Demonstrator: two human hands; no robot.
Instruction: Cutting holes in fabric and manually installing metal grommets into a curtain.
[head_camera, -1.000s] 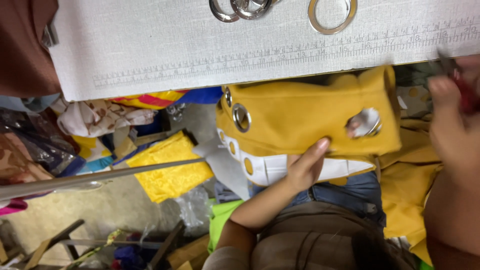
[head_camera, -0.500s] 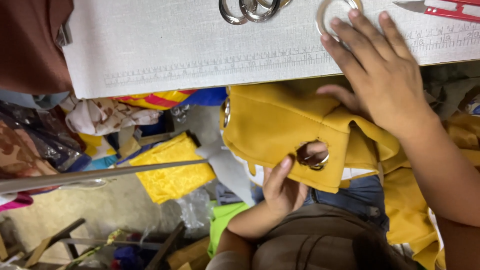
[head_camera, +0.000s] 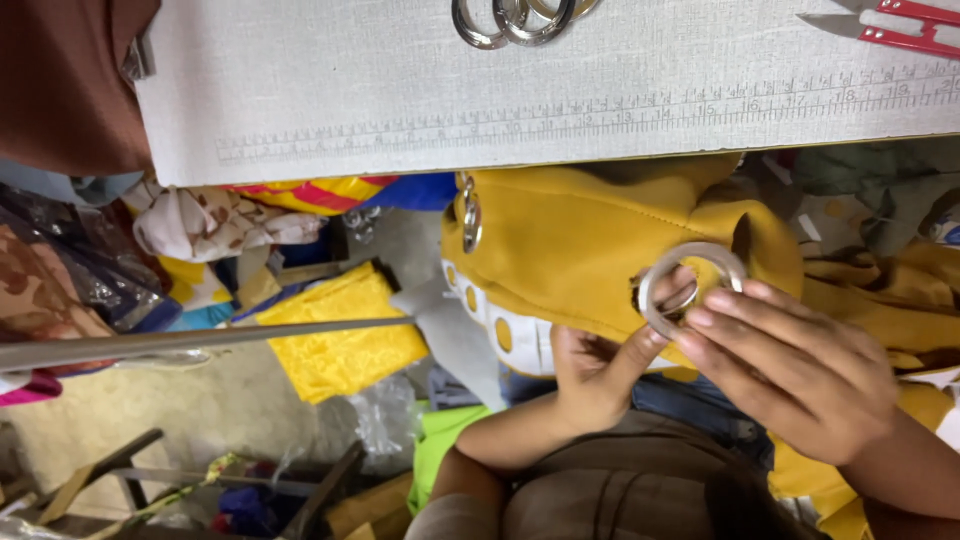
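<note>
**A:** Between both hands, why's that fabric bunched?

**B:** Left hand (head_camera: 590, 370) props yellow fabric (head_camera: 570, 250) from beneath; right hand (head_camera: 790, 370) fingers, half-curled, press silver ring (head_camera: 655, 290) over its hole.

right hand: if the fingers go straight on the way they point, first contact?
Right hand points up-left; its fingertips already touch the metal ring. Next probably the yellow fabric underneath; depth unclear.

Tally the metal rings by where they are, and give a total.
Loose rings on the table edge: 3
Ring held by both hands on the yellow fabric: 1
Ring already set in the fabric: 1
Total: 5
</note>
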